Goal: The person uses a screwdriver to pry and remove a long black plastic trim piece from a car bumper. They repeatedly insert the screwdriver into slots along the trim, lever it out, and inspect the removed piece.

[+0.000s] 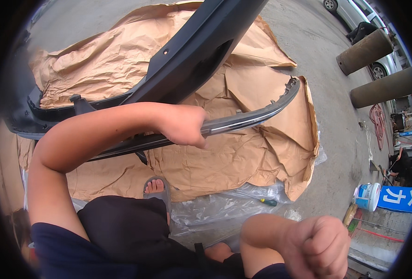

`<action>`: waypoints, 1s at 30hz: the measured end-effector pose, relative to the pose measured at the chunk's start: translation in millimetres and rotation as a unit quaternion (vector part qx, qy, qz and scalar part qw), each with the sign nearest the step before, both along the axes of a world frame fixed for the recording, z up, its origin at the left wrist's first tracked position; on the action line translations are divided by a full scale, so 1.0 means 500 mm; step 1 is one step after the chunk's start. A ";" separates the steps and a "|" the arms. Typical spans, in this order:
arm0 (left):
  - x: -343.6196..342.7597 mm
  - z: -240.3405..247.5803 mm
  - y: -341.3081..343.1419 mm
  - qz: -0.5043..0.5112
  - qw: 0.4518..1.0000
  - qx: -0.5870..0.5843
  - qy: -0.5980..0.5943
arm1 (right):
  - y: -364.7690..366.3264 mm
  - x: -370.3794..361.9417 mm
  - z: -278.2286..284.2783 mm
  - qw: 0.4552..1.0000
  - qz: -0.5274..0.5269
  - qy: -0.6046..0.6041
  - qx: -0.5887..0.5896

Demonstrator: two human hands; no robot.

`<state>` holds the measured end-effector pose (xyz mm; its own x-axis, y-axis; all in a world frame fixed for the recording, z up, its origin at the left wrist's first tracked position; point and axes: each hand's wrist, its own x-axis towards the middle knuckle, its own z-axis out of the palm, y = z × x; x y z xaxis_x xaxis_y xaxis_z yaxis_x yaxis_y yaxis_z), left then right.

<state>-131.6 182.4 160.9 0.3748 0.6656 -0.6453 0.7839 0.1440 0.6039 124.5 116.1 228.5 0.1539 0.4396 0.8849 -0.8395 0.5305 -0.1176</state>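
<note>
A long, dark grey trim strip (250,120) with a shiny band and small clips on its curved end runs across the middle. My left hand (185,126) is closed around it, knuckles up, and the left forearm covers part of its length. Behind it a large black plastic car bumper (187,58) rises from the left and leans up toward the top edge. At the lower right, my right hand (317,244) is raised in a fist, away from both parts. No object shows in that fist.
Crumpled brown paper (215,169) lies under the parts, with clear plastic sheeting (206,211) at its near edge. A green-handled screwdriver (268,202) rests on the plastic. To the right are two rusty cylinders (366,51), a coiled red hose (378,128), a white bucket (368,196) and a parked car (355,16).
</note>
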 end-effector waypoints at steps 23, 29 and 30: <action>0.060 0.012 0.017 -0.076 0.993 -0.057 -0.067 | 0.098 -0.065 -0.148 0.972 -0.006 -0.198 -0.130; 0.059 0.022 0.029 -0.055 0.996 -0.058 -0.040 | -0.003 0.043 -0.064 0.995 0.071 0.000 0.071; 0.060 0.023 0.029 -0.060 0.996 -0.046 -0.040 | -0.005 0.042 -0.069 0.994 0.080 -0.013 0.078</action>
<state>-101.4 196.8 172.4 0.5007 0.5521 -0.6666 0.7485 0.1106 0.6538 145.6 113.6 194.1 0.0695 0.3136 0.9470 -0.9125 0.4037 -0.0667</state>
